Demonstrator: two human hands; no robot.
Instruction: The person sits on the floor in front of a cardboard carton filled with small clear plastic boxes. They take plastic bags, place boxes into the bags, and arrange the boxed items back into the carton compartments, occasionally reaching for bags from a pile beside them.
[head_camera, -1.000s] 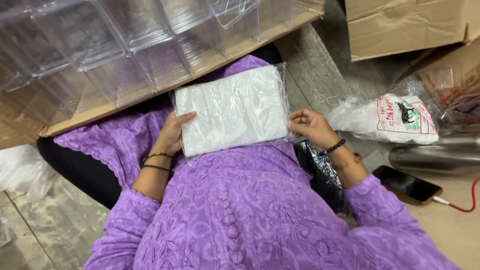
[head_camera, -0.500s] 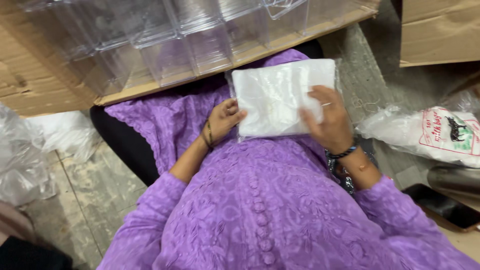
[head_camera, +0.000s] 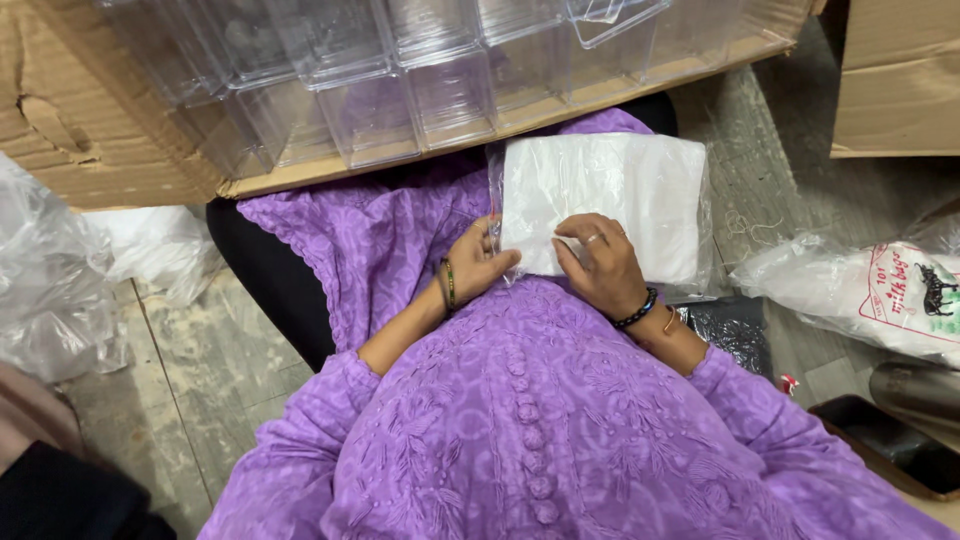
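On the purple-clad lap, a white packet in clear wrap (head_camera: 610, 200) lies at twelve o'clock of both hands. At its nine o'clock edge the left hand (head_camera: 478, 262) pinches the wrap; the right hand (head_camera: 600, 265) rests flat, fingers curled, on its six o'clock edge. Clear plastic boxes (head_camera: 400, 90) in a cardboard carton (head_camera: 90, 130) lie beyond.

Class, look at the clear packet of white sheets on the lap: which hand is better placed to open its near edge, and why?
Probably the right hand: its fingertips lie on the packet at the near edge. The left hand only grips the left side, steadying it.
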